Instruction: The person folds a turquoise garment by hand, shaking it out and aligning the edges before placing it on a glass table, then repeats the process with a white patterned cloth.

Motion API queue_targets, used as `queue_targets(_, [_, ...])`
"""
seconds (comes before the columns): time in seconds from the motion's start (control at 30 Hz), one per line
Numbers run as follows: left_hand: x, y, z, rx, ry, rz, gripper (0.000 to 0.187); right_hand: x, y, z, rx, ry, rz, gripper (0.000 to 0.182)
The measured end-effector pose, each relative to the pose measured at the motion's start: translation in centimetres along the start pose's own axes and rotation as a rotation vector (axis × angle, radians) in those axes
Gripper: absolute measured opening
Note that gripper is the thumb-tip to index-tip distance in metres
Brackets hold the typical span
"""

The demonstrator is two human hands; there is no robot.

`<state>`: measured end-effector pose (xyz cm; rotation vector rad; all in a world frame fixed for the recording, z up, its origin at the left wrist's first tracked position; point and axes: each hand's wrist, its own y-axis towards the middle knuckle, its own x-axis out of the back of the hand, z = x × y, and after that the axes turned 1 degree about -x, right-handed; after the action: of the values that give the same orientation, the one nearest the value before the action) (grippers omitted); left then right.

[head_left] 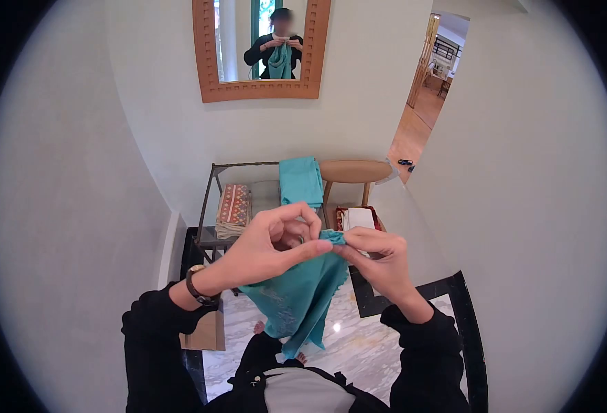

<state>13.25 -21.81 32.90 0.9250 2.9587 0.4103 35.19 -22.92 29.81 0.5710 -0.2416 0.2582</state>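
A teal cloth (296, 296) hangs from both hands in front of my body, its top edge bunched between my fingertips. My left hand (276, 241), with a watch at the wrist, pinches the gathered edge between thumb and fingers. On the other side of that gathered bit, my right hand (379, 258) pinches it too, close to the left thumb. The lower part of the cloth falls in folds above the marble floor (338, 327).
A framed mirror (210, 91) hangs on the wall. Below it, a metal-framed rack (210, 199) holds patterned folded textiles (234, 206) and a folded teal cloth (300, 182). Beside it stands a wooden chair (355, 171) with a white item (358, 219). A cardboard box (210, 330) sits lower left.
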Motion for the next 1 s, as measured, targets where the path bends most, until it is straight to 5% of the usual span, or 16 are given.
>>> queue_targets(0.13, [0.9, -0.7, 0.9, 0.007, 0.151, 0.377, 0.041, 1.2, -0.2, -1.0, -0.004, 0.1, -0.094, 0.019])
queue_targets(0.23, [2.0, -0.9, 1.7, 0.179, 0.726, 0.896, 0.056, 2.4, -0.2, -0.7, -0.048, 0.124, -0.149, 0.018])
queue_targets(0.33, [1.6, -1.9, 2.7, 0.365, 0.708, 1.084, 0.068, 3.5, -0.4, -1.0, -0.072, 0.098, -0.2, 0.018])
queue_targets(0.43, [2.2, -4.1, 2.9, -0.038, 0.816, 0.961, 0.068, 4.0, -0.5, -2.0, -0.028, 0.065, -0.271, 0.017])
queue_targets(0.47, [2.6, -4.4, 2.5, -0.11, 0.975, 0.991, 0.053, 4.3, -0.4, -2.1, -0.025, 0.054, -0.295, 0.016])
queue_targets(0.57, [3.2, -5.2, 0.2, -0.14, 1.072, 0.806, 0.045, 5.5, -0.4, -3.2, -0.031, 0.019, -0.383, 0.014])
queue_targets(0.67, [2.4, -5.6, -2.4, 0.081, 1.379, 0.594, 0.03, 7.2, -0.2, -3.5, -0.054, 0.041, -0.504, 0.012])
queue_targets(0.8, [1.3, -5.7, -3.6, -0.281, 1.501, 0.12, 0.018, 9.4, -0.3, -4.0, -0.07, 0.021, -0.6, 0.014])
queue_targets(0.9, [0.8, -5.4, -5.0, -0.542, 1.327, 0.086, 0.021, 10.4, -0.1, -3.7, -0.052, 0.057, -0.658, 0.018])
queue_targets(1.0, [1.5, -5.8, -5.0, -0.354, 1.201, 0.234, 0.023, 10.6, -0.1, -3.5, -0.036, 0.01, -0.643, 0.022])
